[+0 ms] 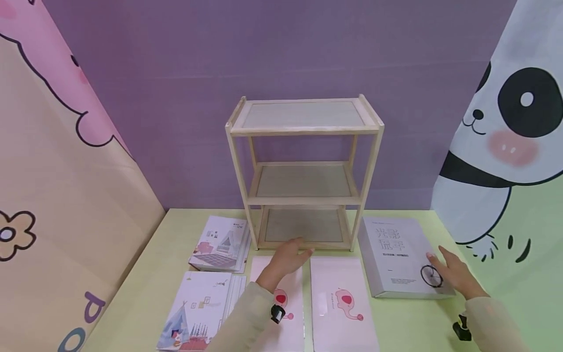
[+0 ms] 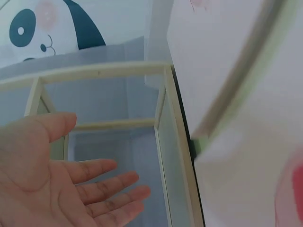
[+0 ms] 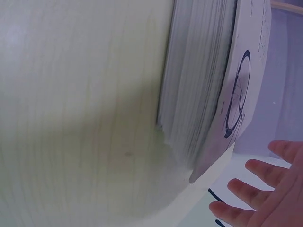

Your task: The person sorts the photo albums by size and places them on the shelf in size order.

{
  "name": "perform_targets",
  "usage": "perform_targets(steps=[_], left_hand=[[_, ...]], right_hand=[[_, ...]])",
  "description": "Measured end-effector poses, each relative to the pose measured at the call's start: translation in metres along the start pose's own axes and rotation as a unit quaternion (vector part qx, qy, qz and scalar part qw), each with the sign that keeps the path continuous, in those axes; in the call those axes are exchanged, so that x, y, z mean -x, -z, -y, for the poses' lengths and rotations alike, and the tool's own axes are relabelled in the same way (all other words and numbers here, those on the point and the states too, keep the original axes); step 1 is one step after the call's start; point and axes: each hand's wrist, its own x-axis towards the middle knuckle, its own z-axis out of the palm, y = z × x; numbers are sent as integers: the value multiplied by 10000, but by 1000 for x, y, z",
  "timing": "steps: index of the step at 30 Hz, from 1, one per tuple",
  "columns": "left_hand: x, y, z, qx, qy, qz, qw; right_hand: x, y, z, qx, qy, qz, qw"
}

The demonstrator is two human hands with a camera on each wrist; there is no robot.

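Hovering near rack [image 1: 303, 200] and book [image 1: 398, 266], 2 hands [image 1: 287, 259] [image 1: 457, 274] extend their fingers.

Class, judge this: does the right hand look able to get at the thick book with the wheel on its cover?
Probably yes: the right hand is open close beside the thick book, nothing shows between them, and nothing lies on top of it.
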Motion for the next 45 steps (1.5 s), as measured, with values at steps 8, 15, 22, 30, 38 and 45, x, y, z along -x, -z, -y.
perform_targets(steps=[8,15,22,30,38,45], left_hand=[[-3,-25,-20,303,24,200,9993],[-9,-35,-40,269,-50,403,9988],[-16,-52,-59,33,1,377,9993],[-15,-68,-72,187,77,537,9984],[-17,-71,-81,615,281,560,9961],[-18,-80,-84,936,798,641,9903]], right_hand=[[1,2,-4,-68,-131,143,9998],[3,5,-1,-75,-418,315,9986],[1,5,-1,-358,-674,575,9954],[1,3,-3,-409,-742,735,9937],[0,6,-6,-507,-820,840,9918],[0,-1,2,-330,-784,809,9931]])
